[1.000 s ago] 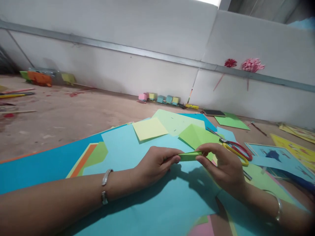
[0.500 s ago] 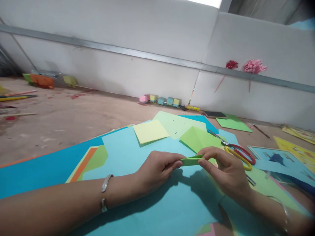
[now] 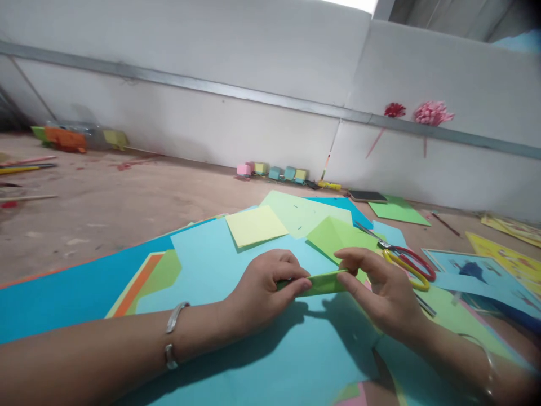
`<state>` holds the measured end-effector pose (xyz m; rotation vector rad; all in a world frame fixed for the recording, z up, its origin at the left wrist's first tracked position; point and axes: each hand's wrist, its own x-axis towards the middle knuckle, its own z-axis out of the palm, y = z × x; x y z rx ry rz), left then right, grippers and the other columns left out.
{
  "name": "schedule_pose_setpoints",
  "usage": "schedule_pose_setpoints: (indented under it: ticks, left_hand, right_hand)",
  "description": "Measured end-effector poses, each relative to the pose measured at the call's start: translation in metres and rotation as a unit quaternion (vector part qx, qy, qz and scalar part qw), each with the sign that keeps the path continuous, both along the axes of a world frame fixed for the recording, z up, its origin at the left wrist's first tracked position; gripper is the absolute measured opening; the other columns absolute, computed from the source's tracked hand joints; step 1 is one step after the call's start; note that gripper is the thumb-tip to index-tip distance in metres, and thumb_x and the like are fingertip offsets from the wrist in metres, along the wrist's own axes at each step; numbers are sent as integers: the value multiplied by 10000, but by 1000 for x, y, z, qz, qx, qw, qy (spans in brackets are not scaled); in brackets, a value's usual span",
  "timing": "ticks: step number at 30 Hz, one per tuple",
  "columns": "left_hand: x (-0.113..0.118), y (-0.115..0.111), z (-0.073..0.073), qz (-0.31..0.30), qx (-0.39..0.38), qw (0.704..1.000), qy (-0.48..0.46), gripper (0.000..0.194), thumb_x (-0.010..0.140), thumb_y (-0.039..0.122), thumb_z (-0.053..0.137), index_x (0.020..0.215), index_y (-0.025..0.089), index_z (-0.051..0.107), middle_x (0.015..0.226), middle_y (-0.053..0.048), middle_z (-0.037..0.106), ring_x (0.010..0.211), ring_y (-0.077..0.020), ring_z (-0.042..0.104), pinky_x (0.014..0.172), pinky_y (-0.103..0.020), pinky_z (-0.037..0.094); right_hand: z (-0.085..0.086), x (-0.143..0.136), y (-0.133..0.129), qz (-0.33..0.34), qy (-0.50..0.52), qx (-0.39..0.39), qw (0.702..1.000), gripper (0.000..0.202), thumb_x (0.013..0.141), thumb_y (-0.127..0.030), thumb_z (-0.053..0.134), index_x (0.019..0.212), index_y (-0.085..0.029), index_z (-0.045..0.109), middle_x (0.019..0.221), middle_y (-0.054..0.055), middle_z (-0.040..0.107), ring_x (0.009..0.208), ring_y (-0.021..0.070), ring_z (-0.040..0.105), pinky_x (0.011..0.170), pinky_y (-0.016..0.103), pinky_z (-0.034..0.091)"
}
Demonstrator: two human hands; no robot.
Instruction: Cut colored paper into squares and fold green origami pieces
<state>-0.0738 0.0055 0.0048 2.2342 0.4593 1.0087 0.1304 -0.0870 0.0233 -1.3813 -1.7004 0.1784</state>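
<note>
A narrow folded strip of green paper [image 3: 324, 283] is held in the air between both hands, above a large light blue sheet [image 3: 253, 349]. My left hand [image 3: 266, 287] pinches its left part between thumb and bent fingers. At the right end, my right hand [image 3: 378, 285] grips the strip with thumb and index fingertip. Just beyond the hands lie a folded green paper [image 3: 333, 237] and a pale yellow square [image 3: 256, 226]. Scissors [image 3: 408, 265] with red and yellow handles rest beside my right hand.
Several small paper cubes [image 3: 274, 172] stand along the wall, with a dark flat phone-like object [image 3: 367, 196] farther right. Pencils [image 3: 27, 167] and an orange paper model [image 3: 65, 139] sit at the left. Pictures [image 3: 473, 270] lie at the right. Two paper flowers [image 3: 433, 114] are on the wall rail.
My left hand has moved slightly up along the paper, and more of the green strip shows, turned with its broad face toward me. My right hand still pinches the right end.
</note>
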Motion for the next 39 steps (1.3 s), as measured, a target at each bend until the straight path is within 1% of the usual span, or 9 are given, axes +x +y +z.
schedule_pose_setpoints:
  ticks: [3, 6, 11, 17, 21, 24, 26, 34, 39]
  left_hand:
    - [0, -3, 0, 1, -34, 999, 15, 157, 839, 161, 622, 751, 175, 751, 645, -7, 613, 571, -109, 519, 560, -225, 408]
    - [0, -7, -2, -14, -24, 999, 40, 164, 831, 144, 620, 735, 171, 751, 632, -4, 581, 573, -107, 499, 559, -222, 401]
    - [-2, -11, 1, -38, -5, 998, 58, 187, 862, 175, 600, 779, 166, 767, 648, -14, 567, 577, -113, 490, 563, -234, 404]
    - [0, -8, 5, -25, -90, 993, 75, 134, 808, 147, 665, 790, 198, 788, 636, 1, 584, 586, -114, 523, 572, -238, 419]
    - [2, -8, 3, -14, -117, 990, 83, 122, 774, 127, 698, 763, 204, 792, 627, 7, 595, 575, -105, 528, 567, -226, 416]
    - [1, -11, 3, -19, -99, 991, 84, 120, 775, 128, 701, 752, 202, 793, 626, 8, 592, 560, -96, 509, 567, -224, 411]
    - [1, -13, 4, -29, -97, 992, 81, 114, 774, 136, 703, 742, 203, 791, 620, 7, 592, 555, -96, 504, 559, -223, 408]
    - [0, -2, 5, -7, -133, 989, 66, 116, 751, 158, 697, 707, 217, 787, 579, 15, 561, 537, -101, 494, 536, -237, 416]
    - [0, 2, 3, 5, -134, 989, 63, 121, 765, 184, 684, 705, 214, 785, 598, 8, 566, 543, -105, 494, 548, -252, 432]
  right_hand:
    - [7, -2, 1, 38, -48, -69, 996, 162, 869, -174, 577, 953, -212, 710, 781, 12, 689, 687, 127, 625, 649, 251, 504]
    - [10, -3, 2, 80, -54, -117, 988, 162, 874, -175, 574, 855, -207, 731, 786, 24, 690, 722, 137, 637, 653, 256, 498]
    - [10, -5, 0, 99, -60, -80, 990, 141, 868, -178, 616, 792, -197, 733, 719, 20, 639, 679, 132, 608, 604, 248, 476]
    - [13, 0, -2, 92, -86, -48, 991, 129, 844, -195, 656, 764, -200, 758, 613, -8, 560, 552, 106, 547, 494, 223, 414]
    - [8, 3, 2, 110, -97, -87, 985, 95, 851, -234, 684, 845, -238, 779, 664, 1, 619, 601, 114, 589, 534, 224, 453]
    - [3, -2, 2, 135, -135, -33, 981, 115, 877, -238, 657, 904, -242, 768, 742, 27, 661, 704, 146, 604, 624, 267, 484]
    - [3, -6, 1, 150, -148, -8, 978, 130, 893, -209, 625, 888, -219, 755, 725, 35, 653, 717, 156, 586, 640, 281, 479]
    - [10, 12, 10, 124, -97, -91, 983, 116, 861, -184, 650, 774, -204, 725, 703, 12, 644, 673, 126, 608, 596, 243, 469]
    - [8, 15, 11, 116, -54, -76, 989, 72, 822, -178, 681, 810, -209, 745, 718, 14, 694, 636, 120, 630, 574, 237, 486]
